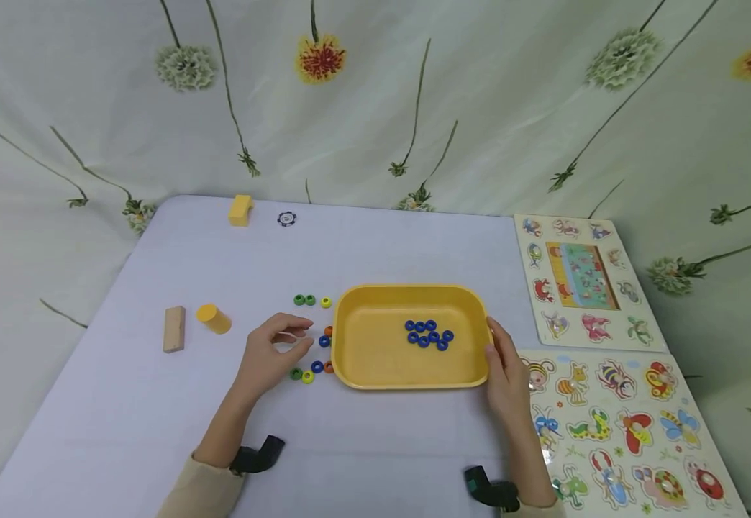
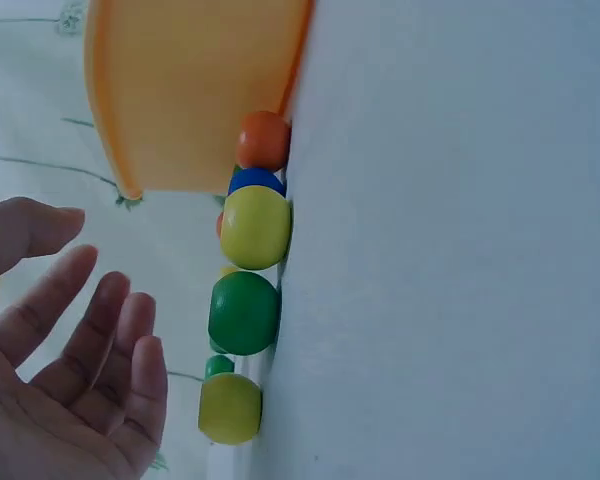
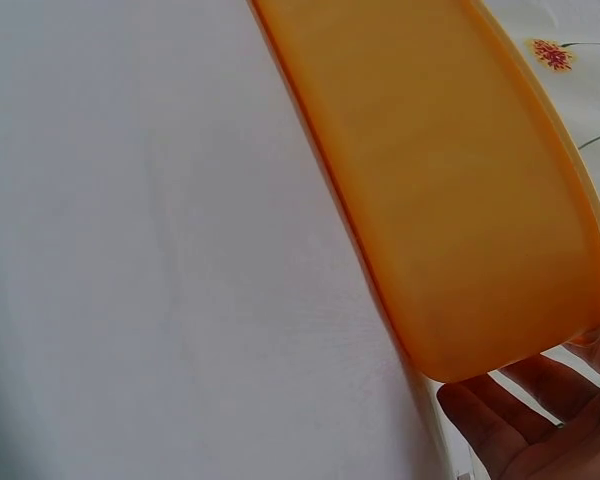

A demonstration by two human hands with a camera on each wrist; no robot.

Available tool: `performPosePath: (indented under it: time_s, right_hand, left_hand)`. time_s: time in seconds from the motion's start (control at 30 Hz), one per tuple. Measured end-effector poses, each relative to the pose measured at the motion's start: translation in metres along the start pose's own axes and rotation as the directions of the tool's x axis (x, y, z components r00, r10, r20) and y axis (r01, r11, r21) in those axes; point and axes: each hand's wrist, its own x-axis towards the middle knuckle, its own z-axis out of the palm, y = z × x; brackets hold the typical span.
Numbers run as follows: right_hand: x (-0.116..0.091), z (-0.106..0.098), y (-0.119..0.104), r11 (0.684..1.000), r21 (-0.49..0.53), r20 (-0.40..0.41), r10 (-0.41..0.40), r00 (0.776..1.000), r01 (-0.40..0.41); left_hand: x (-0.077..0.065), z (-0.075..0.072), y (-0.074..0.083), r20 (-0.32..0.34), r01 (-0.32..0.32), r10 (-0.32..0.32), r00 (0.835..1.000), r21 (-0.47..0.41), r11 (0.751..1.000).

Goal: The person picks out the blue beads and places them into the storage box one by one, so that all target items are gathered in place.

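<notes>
My left hand (image 1: 277,352) hovers with loosely bent fingers over small beads left of the yellow tray, holding nothing. Close to its fingertips are a blue bead (image 1: 324,341) and an orange bead (image 1: 328,331). In the left wrist view a green bead (image 2: 244,313) and a yellow bead (image 2: 256,228) sit beside the hand. Several blue ring-shaped beads (image 1: 434,337) lie inside the tray (image 1: 375,375). At the tray's right end, my right hand (image 1: 508,370) rests its fingers against the outer wall; the right wrist view shows these fingers (image 3: 480,415) partly hidden by the tray.
Two picture puzzle boards (image 1: 531,338) lie at the right. On the left are a wooden block (image 1: 174,329) and a yellow cylinder (image 1: 214,319). A yellow arched block (image 1: 241,211) and a poker chip (image 1: 287,219) sit near the back edge. Two green beads (image 1: 304,299) are behind the left hand.
</notes>
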Motion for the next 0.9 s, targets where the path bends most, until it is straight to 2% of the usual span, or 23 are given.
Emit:
performPosePath:
  time_s: [0.17,0.3,0.33,0.43,0.63,0.9]
  right_hand:
    - [0.000,-0.001,0.000,1.000,0.001,0.001,-0.003,1.000,0.003]
    - [-0.001,-0.001,-0.001,1.000,-0.003,-0.005,-0.012,1.000,0.012]
    - [-0.001,-0.001,-0.001,1.000,-0.004,-0.008,-0.015,1.000,0.015]
    - [-0.001,-0.001,-0.002,1.000,-0.009,-0.006,-0.012,1.000,0.012]
    - [-0.003,-0.001,-0.003,1.000,-0.011,0.003,0.008,1.000,-0.008]
    - [-0.002,0.000,-0.003,1.000,-0.023,0.000,0.011,1.000,-0.011]
  left_hand:
    - [-0.006,-0.003,-0.011,-0.005,0.051,-0.051,0.999,-0.007,0.999]
    - [-0.008,-0.001,-0.017,0.039,0.108,-0.108,0.993,-0.016,0.994]
    - [-0.008,0.001,-0.024,0.049,0.115,-0.114,0.992,-0.013,0.993]
    - [-0.011,0.002,-0.024,0.107,0.142,-0.141,0.984,-0.005,0.990]
    - [-0.013,0.006,-0.025,0.210,0.080,-0.092,0.973,0.064,0.995]
    - [-0.014,0.009,-0.025,0.227,0.031,-0.060,0.972,0.127,0.991]
